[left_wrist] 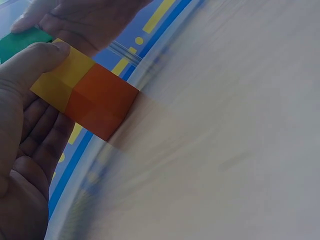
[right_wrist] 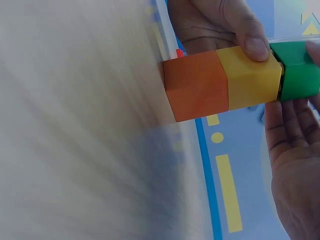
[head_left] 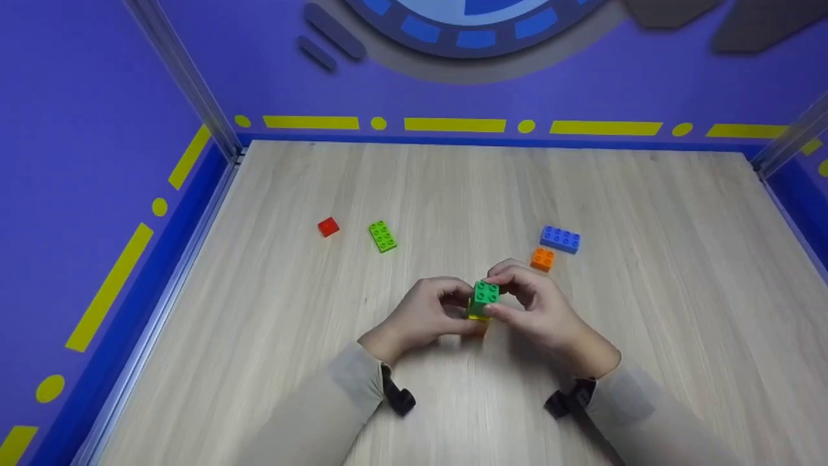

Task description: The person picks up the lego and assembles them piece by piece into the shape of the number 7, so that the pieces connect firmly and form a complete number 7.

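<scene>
In front of the body, a short tower of toy building bricks stands upright between both hands. Its bottom is an orange brick (right_wrist: 197, 87), standing on the tabletop. Above that is a yellow brick (right_wrist: 252, 82), which my left hand (head_left: 427, 314) pinches between thumb and fingers. A green brick (head_left: 486, 294) with studs on top is held by my right hand (head_left: 543, 314), thumb on the near side and fingertips on the far side. In the right wrist view a narrow dark gap with bits of the yellow studs shows between green and yellow.
On the wooden table (head_left: 291, 388), a red brick (head_left: 328, 226) and a lime green brick (head_left: 382, 237) lie to the far left. Beyond the right hand are a blue brick (head_left: 560, 239) and another orange brick (head_left: 542, 259), close together. Blue panels (head_left: 453, 103) wall the table's back and sides.
</scene>
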{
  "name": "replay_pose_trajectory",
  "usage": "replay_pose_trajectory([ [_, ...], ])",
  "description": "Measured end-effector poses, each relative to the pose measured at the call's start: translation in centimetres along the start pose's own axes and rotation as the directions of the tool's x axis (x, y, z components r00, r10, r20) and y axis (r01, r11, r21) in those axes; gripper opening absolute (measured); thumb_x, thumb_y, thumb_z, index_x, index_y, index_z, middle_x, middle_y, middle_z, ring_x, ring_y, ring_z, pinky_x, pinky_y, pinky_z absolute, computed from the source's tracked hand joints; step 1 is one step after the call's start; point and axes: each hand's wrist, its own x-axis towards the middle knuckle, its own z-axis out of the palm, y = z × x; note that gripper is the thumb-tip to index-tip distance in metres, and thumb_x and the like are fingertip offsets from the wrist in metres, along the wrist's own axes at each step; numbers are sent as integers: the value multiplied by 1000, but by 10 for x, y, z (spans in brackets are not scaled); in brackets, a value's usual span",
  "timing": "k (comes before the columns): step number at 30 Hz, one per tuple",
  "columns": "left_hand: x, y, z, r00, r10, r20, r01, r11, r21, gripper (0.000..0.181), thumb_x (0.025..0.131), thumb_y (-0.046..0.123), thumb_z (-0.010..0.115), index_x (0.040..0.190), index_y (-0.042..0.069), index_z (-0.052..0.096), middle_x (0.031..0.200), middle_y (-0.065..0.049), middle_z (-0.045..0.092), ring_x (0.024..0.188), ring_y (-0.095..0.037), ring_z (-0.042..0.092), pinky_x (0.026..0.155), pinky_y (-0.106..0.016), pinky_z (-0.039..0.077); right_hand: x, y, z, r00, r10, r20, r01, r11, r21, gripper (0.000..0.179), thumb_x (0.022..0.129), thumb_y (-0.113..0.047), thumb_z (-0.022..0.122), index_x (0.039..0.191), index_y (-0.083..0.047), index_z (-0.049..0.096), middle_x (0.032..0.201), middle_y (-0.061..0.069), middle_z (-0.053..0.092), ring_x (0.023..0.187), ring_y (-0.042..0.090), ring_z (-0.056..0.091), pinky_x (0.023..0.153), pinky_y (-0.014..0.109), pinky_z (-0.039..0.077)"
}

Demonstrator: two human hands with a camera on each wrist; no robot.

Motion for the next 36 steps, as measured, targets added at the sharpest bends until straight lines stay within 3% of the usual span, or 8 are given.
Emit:
replay_pose_trajectory([
  [6,0,0,0,1000,-4,1,4,1000,9,33,90,13,98,120,8,85,121,-3,84,109,-5,80,105,-36,67,1,3,-2,1000,-7,13,6,1000,26,35,91,19,80,124,5,77,121,3,73,113,13,69,104,22,62],
  [11,1,-1,0,1000,-15,5,15,1000,-20,34,91,9,96,122,5,84,125,-10,83,109,-3,78,102,-31,67,0,3,-2,1000,-11,23,10,1000,15,37,89,19,81,121,1,79,121,4,74,115,12,69,108,23,61],
  [23,1,-2,0,1000,5,-1,-5,1000,7,35,90,12,97,122,5,84,123,-9,83,109,-3,79,104,-34,67,-1,8,0,999,-45,12,45,998,34,37,90,20,80,121,0,79,121,14,74,114,13,69,106,22,61],
  [36,0,-1,0,1000,15,-1,-15,1000,12,34,90,10,97,120,4,83,121,-11,83,108,-4,79,105,-33,66,2,9,-1,998,-56,16,54,994,98,38,87,24,79,119,4,79,122,8,76,116,12,70,109,23,60],
])
